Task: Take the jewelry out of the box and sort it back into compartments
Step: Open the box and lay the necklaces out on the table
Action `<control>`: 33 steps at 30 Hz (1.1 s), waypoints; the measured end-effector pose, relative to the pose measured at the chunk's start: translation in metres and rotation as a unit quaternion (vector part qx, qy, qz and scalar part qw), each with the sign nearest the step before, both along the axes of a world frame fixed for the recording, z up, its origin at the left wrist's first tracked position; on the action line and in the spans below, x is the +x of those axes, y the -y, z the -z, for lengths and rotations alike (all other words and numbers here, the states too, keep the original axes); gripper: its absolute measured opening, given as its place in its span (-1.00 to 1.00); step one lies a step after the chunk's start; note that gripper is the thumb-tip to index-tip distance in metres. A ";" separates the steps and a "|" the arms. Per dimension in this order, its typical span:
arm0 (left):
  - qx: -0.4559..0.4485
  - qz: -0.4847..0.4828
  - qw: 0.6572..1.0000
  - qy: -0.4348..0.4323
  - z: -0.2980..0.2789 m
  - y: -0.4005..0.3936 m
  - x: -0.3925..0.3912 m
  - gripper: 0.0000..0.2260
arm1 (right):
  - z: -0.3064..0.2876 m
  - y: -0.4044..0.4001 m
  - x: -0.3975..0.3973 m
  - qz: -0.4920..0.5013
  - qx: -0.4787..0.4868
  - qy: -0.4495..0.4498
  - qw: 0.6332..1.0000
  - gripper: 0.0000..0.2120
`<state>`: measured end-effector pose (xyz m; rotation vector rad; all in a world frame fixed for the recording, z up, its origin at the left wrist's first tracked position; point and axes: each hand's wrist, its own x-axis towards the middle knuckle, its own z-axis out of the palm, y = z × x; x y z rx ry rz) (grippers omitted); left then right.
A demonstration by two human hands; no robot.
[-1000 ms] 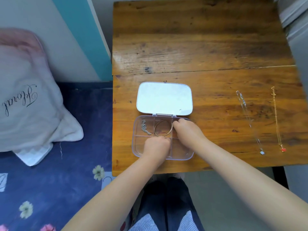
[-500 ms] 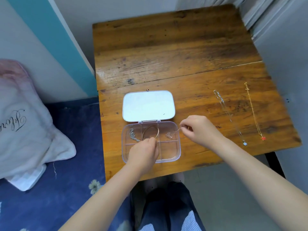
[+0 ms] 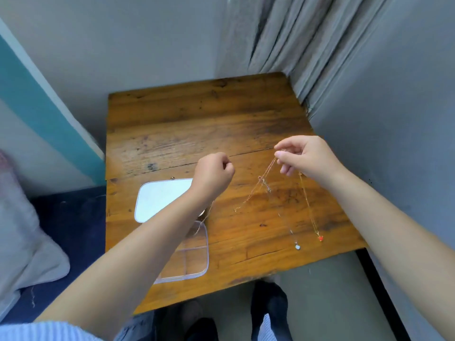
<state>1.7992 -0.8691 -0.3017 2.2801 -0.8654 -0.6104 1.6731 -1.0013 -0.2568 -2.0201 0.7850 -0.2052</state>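
A clear compartment box (image 3: pixel 197 264) with its white lid (image 3: pixel 157 200) open lies at the wooden table's (image 3: pixel 197 119) front left, mostly hidden by my left forearm. My right hand (image 3: pixel 305 156) is raised over the table's right side and pinches a thin gold chain (image 3: pixel 256 185) that hangs down to the left. My left hand (image 3: pixel 213 175) hovers beyond the lid as a closed fist, and I see nothing in it. A silver necklace with a white pendant (image 3: pixel 297 247) and a gold necklace with a red pendant (image 3: pixel 320 238) lie stretched out on the table's right side.
A grey curtain (image 3: pixel 295 33) hangs at the back right corner, and a grey wall runs along the table's right edge. A pillow (image 3: pixel 24 242) lies on blue bedding (image 3: pixel 73 217) to the left. My legs (image 3: pixel 268 313) are below the table's front edge.
Both hands rose out of the box. My right hand drew a thin chain from a compartment and carried it up and right. My left hand lifted past the lid. The view tilted up.
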 end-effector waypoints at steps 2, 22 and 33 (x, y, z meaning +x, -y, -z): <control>-0.018 -0.018 1.000 0.011 -0.004 0.037 0.007 -0.81 | -0.003 0.036 0.011 0.008 0.021 0.017 1.000 -0.94; 0.140 0.004 0.969 0.205 0.094 0.249 0.043 -0.83 | 0.149 0.237 0.057 0.105 0.063 -0.005 0.992 -0.85; 0.220 0.144 0.937 0.230 0.164 0.215 -0.002 -0.82 | 0.212 0.207 0.018 0.065 -0.081 -0.068 0.992 -0.87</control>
